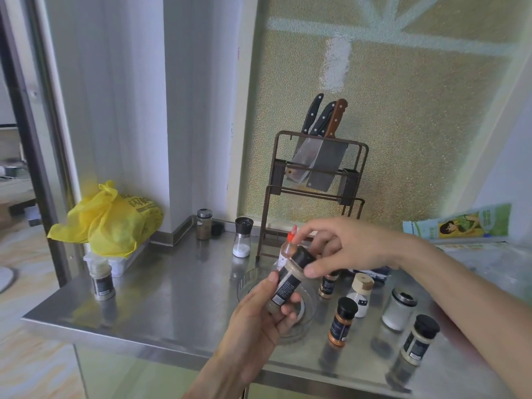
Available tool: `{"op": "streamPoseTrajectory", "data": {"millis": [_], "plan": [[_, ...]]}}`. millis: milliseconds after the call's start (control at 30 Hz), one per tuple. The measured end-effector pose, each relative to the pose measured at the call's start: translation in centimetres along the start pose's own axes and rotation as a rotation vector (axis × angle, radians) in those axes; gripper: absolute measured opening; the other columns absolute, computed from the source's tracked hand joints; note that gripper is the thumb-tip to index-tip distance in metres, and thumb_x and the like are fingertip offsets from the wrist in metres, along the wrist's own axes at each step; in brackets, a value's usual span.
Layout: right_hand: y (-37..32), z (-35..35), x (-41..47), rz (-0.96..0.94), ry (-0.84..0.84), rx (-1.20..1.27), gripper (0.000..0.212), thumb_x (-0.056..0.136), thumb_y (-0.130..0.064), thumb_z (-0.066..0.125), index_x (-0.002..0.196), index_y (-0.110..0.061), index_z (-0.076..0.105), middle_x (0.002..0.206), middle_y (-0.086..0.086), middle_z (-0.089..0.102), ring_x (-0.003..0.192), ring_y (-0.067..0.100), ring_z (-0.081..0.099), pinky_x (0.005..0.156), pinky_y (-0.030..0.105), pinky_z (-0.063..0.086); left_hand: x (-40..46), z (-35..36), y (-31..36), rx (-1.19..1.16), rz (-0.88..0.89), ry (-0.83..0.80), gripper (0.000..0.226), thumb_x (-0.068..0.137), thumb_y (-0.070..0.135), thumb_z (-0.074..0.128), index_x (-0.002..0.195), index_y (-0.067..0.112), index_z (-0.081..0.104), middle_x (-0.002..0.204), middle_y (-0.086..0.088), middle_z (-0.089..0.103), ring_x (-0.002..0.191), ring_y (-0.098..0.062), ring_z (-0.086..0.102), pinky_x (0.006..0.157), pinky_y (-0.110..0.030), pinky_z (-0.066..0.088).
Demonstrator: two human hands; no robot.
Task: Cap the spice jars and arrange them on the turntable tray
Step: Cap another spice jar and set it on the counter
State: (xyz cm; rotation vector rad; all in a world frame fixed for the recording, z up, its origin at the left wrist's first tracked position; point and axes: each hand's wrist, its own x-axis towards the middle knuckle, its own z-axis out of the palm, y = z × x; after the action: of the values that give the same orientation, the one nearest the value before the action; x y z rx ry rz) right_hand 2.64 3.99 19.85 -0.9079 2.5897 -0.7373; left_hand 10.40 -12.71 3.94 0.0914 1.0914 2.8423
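My left hand (259, 315) grips a spice jar (289, 280) with a dark label, tilted, above the clear round turntable tray (309, 305). My right hand (342, 246) has its fingers around the jar's black cap (302, 256). On the steel counter to the right stand an orange-spice jar with a black cap (342, 321), a white bottle with a wooden stopper (361, 295), a clear jar of white powder (398, 309), a pale-spice jar with a black cap (420, 339) and a small jar (328, 286) behind the tray.
A capless jar (101, 279) stands at the left counter edge beside a yellow bag (112, 221). A brown spice jar (203, 224), a loose black cap (217, 229) and a salt grinder (242, 237) stand at the back. A knife rack (312, 180) and a red-tipped bottle (288, 244) are behind the tray.
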Motion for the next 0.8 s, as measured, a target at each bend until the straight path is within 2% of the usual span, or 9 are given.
{"op": "streamPoseTrajectory", "data": {"millis": [100, 200, 300, 367, 433, 533, 567, 700, 800], "plan": [[-0.1, 0.6, 0.7, -0.035, 0.035, 0.012, 0.037, 0.081, -0.024, 0.087, 0.115, -0.024, 0.073, 0.105, 0.002, 0.079, 0.093, 0.017, 0.078, 0.093, 0.034, 0.061, 0.0, -1.1, 0.2, -0.038, 0.038, -0.025, 0.040, 0.097, 0.026, 0.064, 0.126, -0.001, 0.065, 0.097, -0.023, 0.063, 0.067, -0.016, 0.057, 0.076, -0.030, 0.058], [-0.9, 2.1, 1.9, -0.063, 0.068, 0.023, 0.037, 0.079, -0.028, 0.088, 0.113, -0.024, 0.075, 0.104, 0.000, 0.079, 0.091, 0.011, 0.077, 0.090, 0.028, 0.061, -0.3, -2.8, 0.6, -0.039, 0.095, -0.021, 0.032, 0.096, 0.023, 0.065, 0.119, 0.001, 0.068, 0.097, -0.025, 0.065, 0.069, -0.018, 0.060, 0.077, -0.030, 0.058], [-2.1, 4.3, 3.8, -0.090, 0.096, -0.031, 0.038, 0.076, -0.035, 0.089, 0.111, -0.031, 0.075, 0.102, -0.004, 0.078, 0.087, 0.005, 0.075, 0.093, 0.032, 0.060, -0.7, -5.0, 1.5, 0.015, 0.189, 0.067, 0.035, 0.090, 0.024, 0.070, 0.115, -0.001, 0.068, 0.099, -0.024, 0.069, 0.080, -0.025, 0.067, 0.083, -0.035, 0.059], [-3.2, 6.0, 5.4, -0.116, 0.119, -0.114, 0.036, 0.077, -0.038, 0.087, 0.110, -0.034, 0.074, 0.100, -0.007, 0.078, 0.087, 0.005, 0.073, 0.096, 0.034, 0.056, -0.9, -6.8, 2.5, 0.181, 0.281, 0.194, 0.032, 0.085, 0.024, 0.074, 0.109, 0.003, 0.074, 0.103, -0.017, 0.075, 0.090, -0.023, 0.071, 0.084, -0.034, 0.055], [-4.0, 7.7, 7.2, -0.124, 0.132, -0.226, 0.036, 0.079, -0.038, 0.084, 0.112, -0.030, 0.073, 0.100, -0.008, 0.076, 0.089, 0.009, 0.072, 0.091, 0.034, 0.054, -1.0, -8.5, 3.6, 0.398, 0.354, 0.363, 0.020, 0.085, 0.017, 0.079, 0.104, 0.009, 0.079, 0.104, -0.009, 0.080, 0.094, -0.015, 0.074, 0.085, -0.025, 0.052], [-4.2, 10.3, 10.2, -0.101, 0.143, -0.393, 0.036, 0.083, -0.032, 0.080, 0.117, -0.024, 0.069, 0.110, -0.004, 0.071, 0.102, 0.016, 0.065, 0.080, 0.032, 0.044, -1.0, -11.2, 4.9, 0.566, 0.391, 0.635, 0.015, 0.087, 0.008, 0.077, 0.101, 0.014, 0.078, 0.099, -0.002, 0.081, 0.093, -0.007, 0.075, 0.075, -0.011, 0.053], [-3.8, 11.2, 11.4, -0.088, 0.147, -0.413, 0.036, 0.084, -0.030, 0.080, 0.117, -0.023, 0.067, 0.115, -0.002, 0.069, 0.106, 0.019, 0.063, 0.079, 0.032, 0.042, -1.0, -12.3, 5.2, 0.629, 0.413, 0.726, 0.015, 0.087, 0.010, 0.077, 0.100, 0.017, 0.077, 0.098, 0.000, 0.081, 0.092, -0.010, 0.075, 0.074, -0.013, 0.054], [-2.5, 13.8, 15.0, -0.051, 0.158, -0.439, 0.037, 0.085, -0.025, 0.080, 0.118, -0.021, 0.064, 0.119, 0.002, 0.064, 0.111, 0.023, 0.061, 0.082, 0.030, 0.045, -1.5, -16.7, 7.0, 0.895, 0.527, 1.029, 0.024, 0.085, 0.022, 0.077, 0.108, 0.025, 0.068, 0.105, 0.005, 0.072, 0.096, -0.017, 0.068, 0.090, -0.043, 0.056], [-2.2, 15.1, 16.3, -0.037, 0.123, -0.476, 0.037, 0.085, -0.026, 0.080, 0.119, -0.022, 0.065, 0.119, 0.003, 0.064, 0.110, 0.023, 0.061, 0.087, 0.031, 0.050, -2.2, -19.6, 9.7, 1.016, 0.629, 1.239, 0.035, 0.084, 0.014, 0.075, 0.116, 0.013, 0.061, 0.112, -0.003, 0.063, 0.111, -0.026, 0.056, 0.098, -0.043, 0.045]]}}
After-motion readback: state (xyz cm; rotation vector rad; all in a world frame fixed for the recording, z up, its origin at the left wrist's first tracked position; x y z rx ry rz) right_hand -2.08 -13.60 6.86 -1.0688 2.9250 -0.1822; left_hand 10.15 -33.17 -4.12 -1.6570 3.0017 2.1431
